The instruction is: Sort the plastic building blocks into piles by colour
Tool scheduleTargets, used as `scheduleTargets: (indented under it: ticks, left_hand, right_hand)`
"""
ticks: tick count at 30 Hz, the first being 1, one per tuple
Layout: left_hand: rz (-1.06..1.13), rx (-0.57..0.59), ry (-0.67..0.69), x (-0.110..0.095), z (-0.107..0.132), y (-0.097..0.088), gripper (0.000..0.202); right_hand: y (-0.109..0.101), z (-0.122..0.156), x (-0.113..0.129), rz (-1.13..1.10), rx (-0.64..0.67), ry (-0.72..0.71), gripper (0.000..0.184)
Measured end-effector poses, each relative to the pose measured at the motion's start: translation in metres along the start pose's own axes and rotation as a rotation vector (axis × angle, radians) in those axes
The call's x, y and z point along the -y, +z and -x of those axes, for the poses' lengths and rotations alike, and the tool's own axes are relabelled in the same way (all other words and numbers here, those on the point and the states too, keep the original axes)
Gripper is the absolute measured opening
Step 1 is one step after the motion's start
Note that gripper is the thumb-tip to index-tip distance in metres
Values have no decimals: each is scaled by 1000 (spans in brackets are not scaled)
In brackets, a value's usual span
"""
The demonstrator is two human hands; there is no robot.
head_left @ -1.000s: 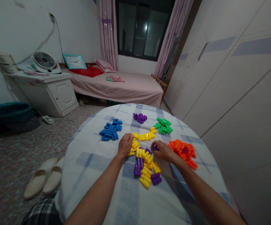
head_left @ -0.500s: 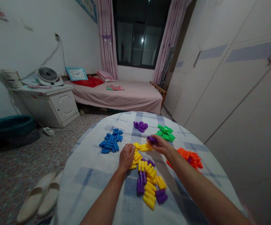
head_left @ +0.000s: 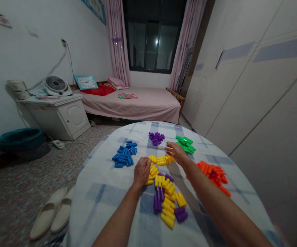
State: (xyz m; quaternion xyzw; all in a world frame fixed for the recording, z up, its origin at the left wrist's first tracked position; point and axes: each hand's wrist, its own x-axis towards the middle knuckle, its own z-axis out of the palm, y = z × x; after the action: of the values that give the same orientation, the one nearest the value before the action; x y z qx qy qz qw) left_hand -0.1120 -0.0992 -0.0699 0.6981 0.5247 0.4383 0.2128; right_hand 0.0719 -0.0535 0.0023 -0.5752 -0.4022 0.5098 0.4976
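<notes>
My left hand (head_left: 141,171) is closed beside the yellow plastic building pieces (head_left: 153,170); what its curled fingers hold, if anything, is hidden. My right hand (head_left: 176,151) hangs open with fingers stretched over the table, just past a row of yellow pieces (head_left: 162,160). Beyond its fingertips lies a small pile of purple pieces (head_left: 156,138). Nearer to me, mixed yellow pieces (head_left: 168,206) and purple pieces (head_left: 157,202) lie in loose clusters. A green pile (head_left: 187,144) lies right behind the right hand.
A blue pile (head_left: 124,156) lies at the left of the round cloth-covered table (head_left: 102,209), an orange-red pile (head_left: 212,173) at the right under my forearm's far side. Past the table stand a bed (head_left: 128,106), a white cabinet (head_left: 72,120) and wardrobes (head_left: 241,103).
A purple piece that was in my right hand is gone from it, and its fingers have opened near the purple pile. My left hand stays closed by the yellow pieces. The view shifted slightly.
</notes>
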Motion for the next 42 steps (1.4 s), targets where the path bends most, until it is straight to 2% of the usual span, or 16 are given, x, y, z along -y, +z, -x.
scheduleTargets:
  ticks: [4, 7, 9, 12, 14, 17, 21, 24, 30, 33, 36, 38, 40, 42]
  left_hand:
    - [-16, -3, -13, -1, 0, -1, 32]
    - [-37, 9, -14, -1, 0, -1, 33]
    - [-42, 15, -15, -2, 0, -2, 33]
    - [-45, 19, -20, -2, 0, -3, 34]
    - [-41, 20, -17, -3, 0, -3, 34]
    - [-31, 17, -8, -2, 0, -3, 33]
    - [-19, 10, -7, 0, 0, -3, 33]
    - [-29, 12, -12, 1, 0, -2, 33]
    - [-28, 5, -20, 2, 0, -1, 32]
    - [-28, 5, -22, 1, 0, -1, 31]
    - [-33, 6, -27, 0, 0, -2, 31]
    - [-34, 5, -27, -1, 0, -2, 31]
    - [-32, 7, -22, -2, 0, -3, 31]
    - [-29, 10, -17, -2, -1, -3, 31]
  right_hand:
    - [-30, 39, -12, 140, 88, -60, 27]
    - [-49, 64, -23, 398, 303, -206, 35]
    - [-55, 76, -29, 564, 434, -292, 40]
    - [-54, 88, -36, 754, 534, -365, 47]
    - [-48, 92, -38, 863, 550, -396, 49]
    - [-37, 96, -41, 986, 497, -446, 45]
    - [-30, 97, -48, 1097, 288, -463, 25]
    - [-31, 93, -52, 1016, 153, -381, 24]
    - [-38, 89, -43, 660, 193, -321, 32]
    - [-44, 95, -39, 318, 268, -134, 35]
    - [-52, 107, -38, 2, 324, 63, 31]
    - [-53, 118, -36, -15, 323, 85, 27]
    - [-50, 130, -35, 105, 352, 46, 29]
    - [-43, 140, -33, 244, 450, -5, 31]
